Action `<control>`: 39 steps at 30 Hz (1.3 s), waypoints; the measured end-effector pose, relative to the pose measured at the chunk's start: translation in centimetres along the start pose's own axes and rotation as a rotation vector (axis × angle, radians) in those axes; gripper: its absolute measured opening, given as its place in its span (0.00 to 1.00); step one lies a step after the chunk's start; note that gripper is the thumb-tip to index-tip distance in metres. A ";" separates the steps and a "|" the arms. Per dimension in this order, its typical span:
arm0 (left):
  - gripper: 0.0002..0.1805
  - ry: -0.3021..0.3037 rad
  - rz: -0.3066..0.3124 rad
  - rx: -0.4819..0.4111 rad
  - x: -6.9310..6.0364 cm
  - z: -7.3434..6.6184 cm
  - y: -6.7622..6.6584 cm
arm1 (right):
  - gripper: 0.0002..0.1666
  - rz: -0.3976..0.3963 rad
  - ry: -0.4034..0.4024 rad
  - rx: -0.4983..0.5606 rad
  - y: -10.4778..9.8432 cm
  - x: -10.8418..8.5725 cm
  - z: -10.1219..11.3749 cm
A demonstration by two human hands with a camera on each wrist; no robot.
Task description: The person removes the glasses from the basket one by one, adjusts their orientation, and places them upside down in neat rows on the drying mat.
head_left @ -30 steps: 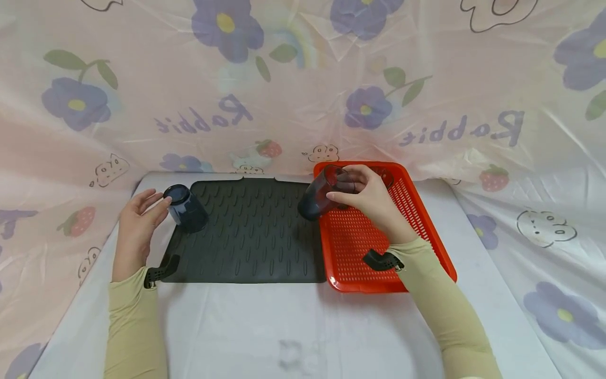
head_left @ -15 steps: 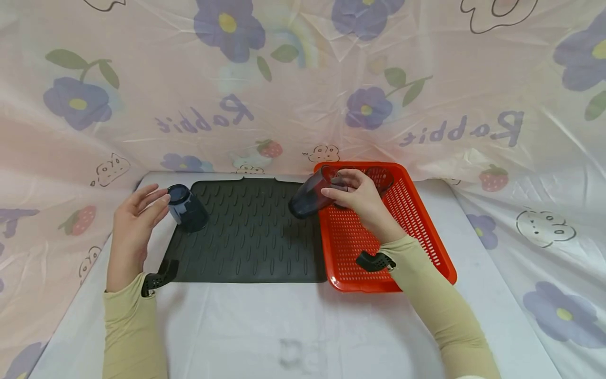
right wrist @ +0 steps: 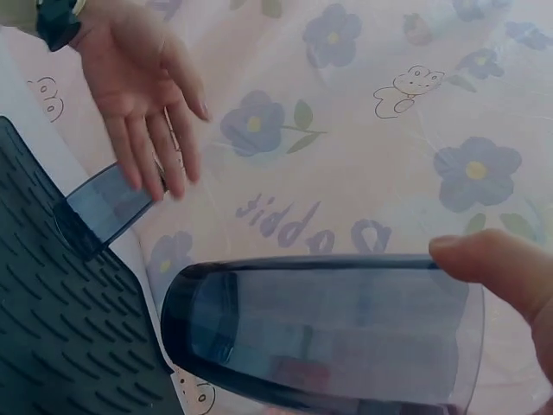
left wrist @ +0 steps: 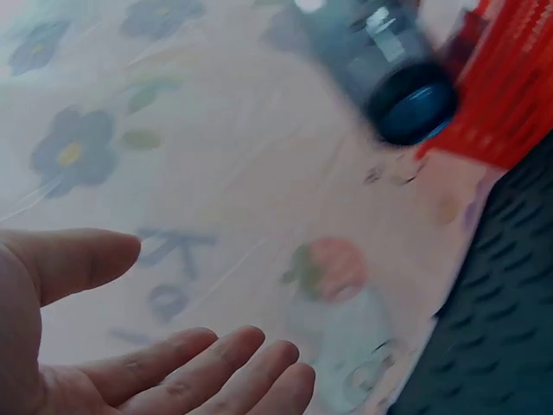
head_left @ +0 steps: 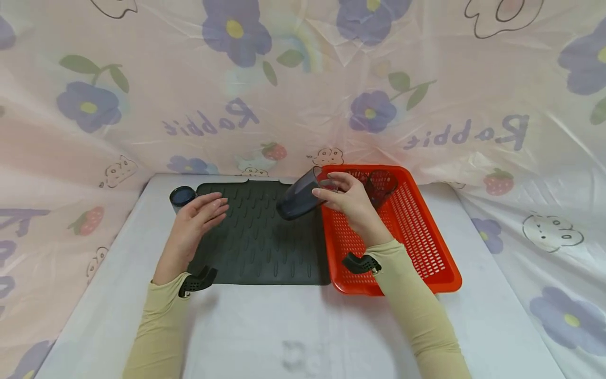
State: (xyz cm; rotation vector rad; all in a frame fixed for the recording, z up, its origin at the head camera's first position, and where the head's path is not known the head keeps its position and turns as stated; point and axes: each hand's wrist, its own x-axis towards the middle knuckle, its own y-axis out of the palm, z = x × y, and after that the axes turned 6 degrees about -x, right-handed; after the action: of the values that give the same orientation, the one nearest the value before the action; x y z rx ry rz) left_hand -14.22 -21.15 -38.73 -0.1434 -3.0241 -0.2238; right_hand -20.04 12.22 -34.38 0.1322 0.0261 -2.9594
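Pink flowered sheeting (head_left: 303,118) hangs behind the white table (head_left: 246,321) and tilted glass (head_left: 299,197).

Basket (head_left: 421,234) red, mat (head_left: 265,247) dark, cup (head_left: 298,198) seemingly blue-grey.

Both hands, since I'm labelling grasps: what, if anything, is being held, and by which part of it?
The right hand holds a tilted, dark see-through cup by its side wall, near the open end. The left hand holds nothing.
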 end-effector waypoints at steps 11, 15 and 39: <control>0.34 -0.254 0.141 -0.200 3.6 2.5 5.7 | 0.37 0.009 -0.008 0.043 1.0 1.3 -0.1; 0.37 -0.295 0.129 -0.297 4.4 3.0 6.8 | 0.37 0.006 -0.004 0.058 1.3 1.6 -0.1; 0.33 -0.317 0.115 -0.477 5.9 3.8 8.5 | 0.36 0.030 -0.010 0.105 1.6 2.3 0.2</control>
State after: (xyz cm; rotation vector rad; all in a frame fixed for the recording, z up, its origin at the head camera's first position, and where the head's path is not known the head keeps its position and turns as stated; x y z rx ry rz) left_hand -19.59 -11.65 -40.63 -0.4246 -3.1866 -0.9958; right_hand -21.97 10.21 -34.44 0.1300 -0.1320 -2.9312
